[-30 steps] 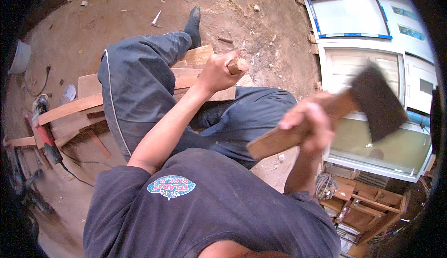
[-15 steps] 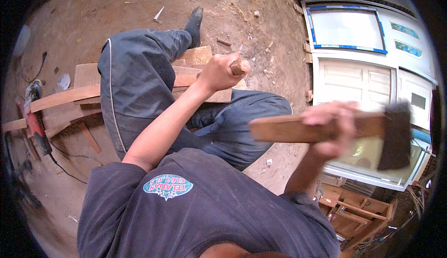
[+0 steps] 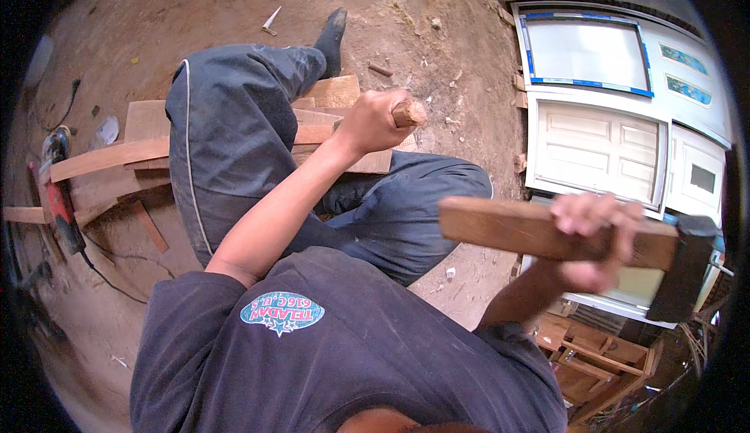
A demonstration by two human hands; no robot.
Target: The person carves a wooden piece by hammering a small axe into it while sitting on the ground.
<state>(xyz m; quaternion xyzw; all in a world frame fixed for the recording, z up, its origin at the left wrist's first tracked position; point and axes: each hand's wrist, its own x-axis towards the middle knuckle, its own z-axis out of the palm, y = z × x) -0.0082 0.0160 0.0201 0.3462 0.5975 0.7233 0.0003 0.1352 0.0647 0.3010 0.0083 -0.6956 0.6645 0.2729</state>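
Observation:
My left hand (image 3: 373,124) is closed round the wooden handle of what looks like a chisel (image 3: 409,113). The handle's frayed butt pokes out to the right of my fist, and the blade is hidden. Out at the right, my right hand (image 3: 598,238) grips a hammer (image 3: 500,230) by its thick wooden handle. Its dark, blocky head (image 3: 685,269) points away to the right, well apart from the chisel. Wooden boards (image 3: 367,161) lie under my left hand and between my legs.
A red and black angle grinder (image 3: 62,206) with a cord lies at the left beside a long curved wood piece (image 3: 109,158). White panelled doors (image 3: 598,144) stand at the right. A brown wooden frame (image 3: 601,363) is at the lower right. Scraps dot the dirt floor (image 3: 453,50).
My right hand has swung the hammer farther right and a little toward me, away from the chisel. My left hand keeps its hold, almost in the same place.

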